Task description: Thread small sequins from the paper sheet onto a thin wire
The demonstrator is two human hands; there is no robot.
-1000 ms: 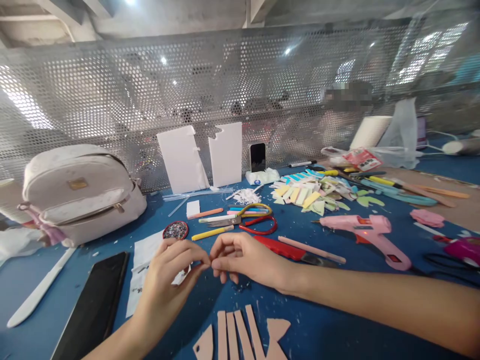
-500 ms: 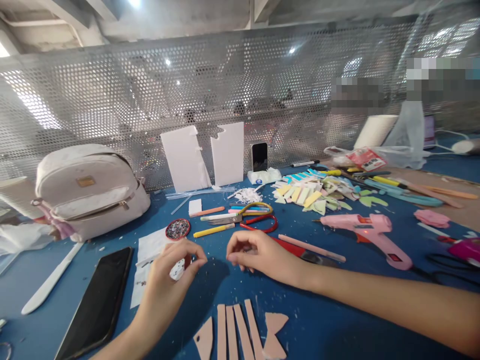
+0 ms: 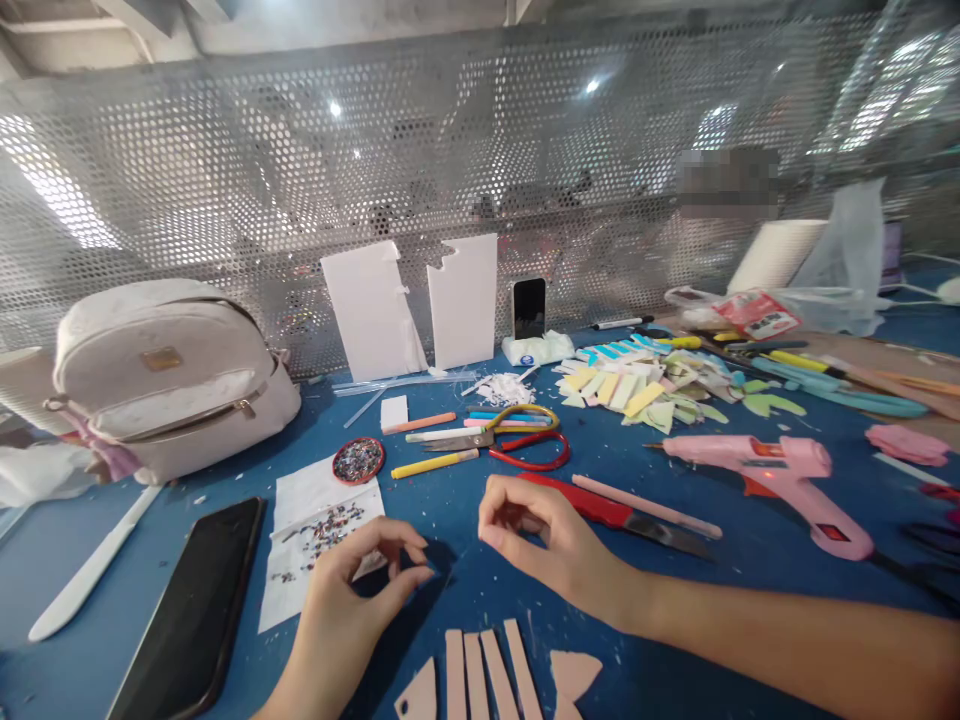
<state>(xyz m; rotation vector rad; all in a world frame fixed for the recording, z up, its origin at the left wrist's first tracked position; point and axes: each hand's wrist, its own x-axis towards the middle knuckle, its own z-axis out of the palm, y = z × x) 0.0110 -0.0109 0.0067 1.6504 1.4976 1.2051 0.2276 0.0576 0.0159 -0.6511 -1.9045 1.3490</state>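
My left hand point(image 3: 363, 592) hovers over the blue table, beside the lower right edge of a white sheet point(image 3: 291, 500) scattered with small dark and coloured bits. Its fingers are bent, with a gap between thumb and fingertips and nothing visible there. My right hand point(image 3: 559, 552) has its fingers curled in and the thumb close to them; whatever they hold, if anything, is hidden. Below the hands lie several pale pink strips point(image 3: 491, 668), a pointed piece with a hole point(image 3: 420, 692) and a bow-like pink piece point(image 3: 576, 674). A red-handled cutter point(image 3: 592, 500) lies behind my right hand.
A black phone point(image 3: 196, 600) and white backpack point(image 3: 176, 375) are on the left. Markers point(image 3: 435, 463), scissors point(image 3: 529, 450) and a red-rimmed dish point(image 3: 358, 460) lie ahead. Paper scraps point(image 3: 645, 385) and a pink glue gun point(image 3: 780, 470) sit right. White boards point(image 3: 465, 300) lean against the perforated screen.
My left hand has come nearer to me, uncovering more bits on the sheet, and its thumb and fingers have parted slightly. My right hand stays curled. The view has shifted a little.
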